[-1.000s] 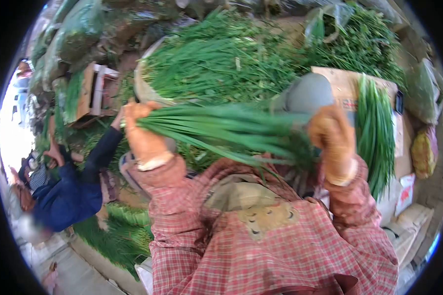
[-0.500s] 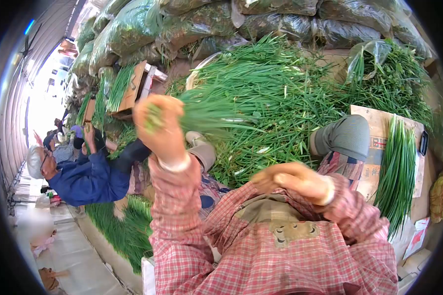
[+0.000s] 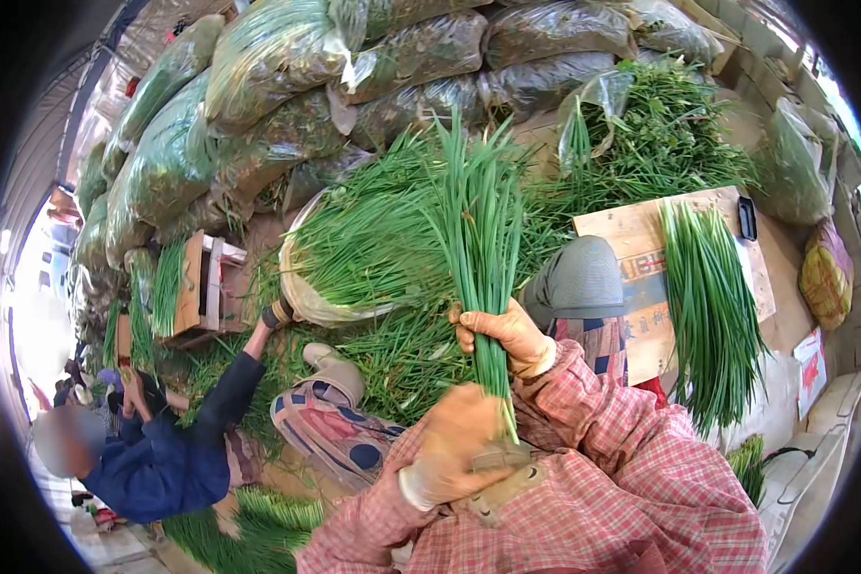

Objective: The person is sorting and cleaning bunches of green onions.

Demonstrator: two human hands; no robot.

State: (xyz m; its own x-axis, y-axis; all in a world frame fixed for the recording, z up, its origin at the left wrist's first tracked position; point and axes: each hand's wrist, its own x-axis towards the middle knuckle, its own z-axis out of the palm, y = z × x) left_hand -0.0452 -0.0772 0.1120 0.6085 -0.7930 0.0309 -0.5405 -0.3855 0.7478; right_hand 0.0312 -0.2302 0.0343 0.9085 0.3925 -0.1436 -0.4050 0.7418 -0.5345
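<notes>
My right hand [image 3: 509,337] is closed around a bunch of chives [image 3: 478,220], gloved fingers wrapped about the lower part of the stalks. The long green leaves stand upright and fan out at the top, above a big heap of loose chives [image 3: 373,230]. Close to the pale stem ends, in front of my lap, my left hand [image 3: 454,448] is smeared by motion; I cannot tell how its fingers are set. A laid-out bundle of chives [image 3: 710,306] rests on a wooden board [image 3: 631,330] to the right of my knee.
Stuffed plastic sacks [image 3: 287,48] are stacked along the back. A person in a dark blue jacket [image 3: 172,469] sits at the left, one arm stretched toward the heap. Beside the heap stands a wooden crate [image 3: 193,287]. A small black object [image 3: 747,218] lies on the board.
The chives have passed from my left hand to my right hand and now stand upright before me. My left hand has come down from the upper left. The view has swung to the right.
</notes>
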